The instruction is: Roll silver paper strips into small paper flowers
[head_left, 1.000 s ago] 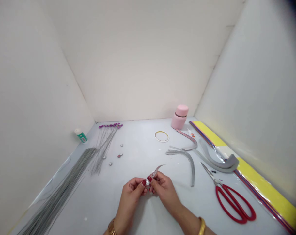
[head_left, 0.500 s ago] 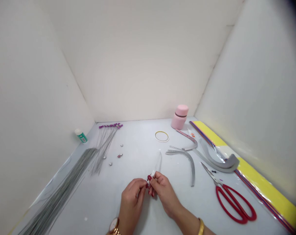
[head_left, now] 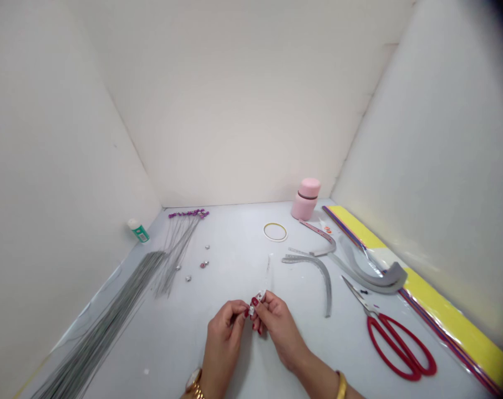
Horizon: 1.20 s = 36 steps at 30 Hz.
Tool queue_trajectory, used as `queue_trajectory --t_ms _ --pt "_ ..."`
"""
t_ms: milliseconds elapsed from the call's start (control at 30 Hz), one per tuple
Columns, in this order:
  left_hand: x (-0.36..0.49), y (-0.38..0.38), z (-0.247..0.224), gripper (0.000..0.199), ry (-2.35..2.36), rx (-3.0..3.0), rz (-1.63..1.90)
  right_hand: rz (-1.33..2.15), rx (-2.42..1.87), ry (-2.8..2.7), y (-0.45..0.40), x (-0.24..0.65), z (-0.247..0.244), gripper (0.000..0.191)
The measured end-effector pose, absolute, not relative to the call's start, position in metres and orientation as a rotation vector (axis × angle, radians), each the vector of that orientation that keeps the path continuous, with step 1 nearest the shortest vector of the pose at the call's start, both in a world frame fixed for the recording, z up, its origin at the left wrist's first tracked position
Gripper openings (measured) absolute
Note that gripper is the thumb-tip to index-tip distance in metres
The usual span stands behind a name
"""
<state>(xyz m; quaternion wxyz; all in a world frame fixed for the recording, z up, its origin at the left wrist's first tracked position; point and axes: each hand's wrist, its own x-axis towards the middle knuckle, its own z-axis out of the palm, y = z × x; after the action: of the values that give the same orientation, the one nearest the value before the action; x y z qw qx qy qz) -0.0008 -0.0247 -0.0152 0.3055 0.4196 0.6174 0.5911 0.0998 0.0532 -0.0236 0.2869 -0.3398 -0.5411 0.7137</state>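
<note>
My left hand [head_left: 227,331] and my right hand [head_left: 279,327] meet low in the middle over the table. Between their fingertips is a narrow whitish silvery strip [head_left: 268,271], with a small folded bit at its near end. The free end of the strip sticks up and away from my right hand. My right thumb presses on the strip from above. My left thumb and forefinger pinch the folded end. A few small silvery folded pieces [head_left: 188,278] lie to the left. Curved silver strips [head_left: 324,277] rest to the right.
Red-handled scissors [head_left: 395,343] lie at the right beside yellow-topped sheets [head_left: 442,316]. A pink jar [head_left: 305,200], a tape ring [head_left: 275,239] and a pinkish strip [head_left: 318,231] are farther back. Grey wires [head_left: 110,316], purple-tipped wires [head_left: 183,233] and a green-and-white glue stick [head_left: 140,231] occupy the left.
My left fingertips have drawn slightly left and up, showing more of the folded end. The strip's free end has swung a little to the left.
</note>
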Motion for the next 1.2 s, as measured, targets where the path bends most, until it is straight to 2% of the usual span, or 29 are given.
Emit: queue_trajectory --t_ms 400,633,933,1200 --pt "0.001 -0.019 -0.017 0.011 1.257 0.415 1.522 1.559 -0.82 -1.699 0.055 0.108 -0.023 0.018" --pt "-0.003 -0.016 -0.017 0.014 1.297 0.377 1.52 1.675 -0.822 -1.648 0.057 0.105 -0.025 0.02" --pt "-0.002 -0.018 -0.011 0.015 1.492 0.497 1.661 1.858 -0.86 -1.617 0.055 0.103 -0.024 0.033" --pt "-0.002 -0.017 -0.012 0.016 1.47 0.483 1.655 1.856 -0.862 -1.622 0.056 0.104 -0.029 0.03"
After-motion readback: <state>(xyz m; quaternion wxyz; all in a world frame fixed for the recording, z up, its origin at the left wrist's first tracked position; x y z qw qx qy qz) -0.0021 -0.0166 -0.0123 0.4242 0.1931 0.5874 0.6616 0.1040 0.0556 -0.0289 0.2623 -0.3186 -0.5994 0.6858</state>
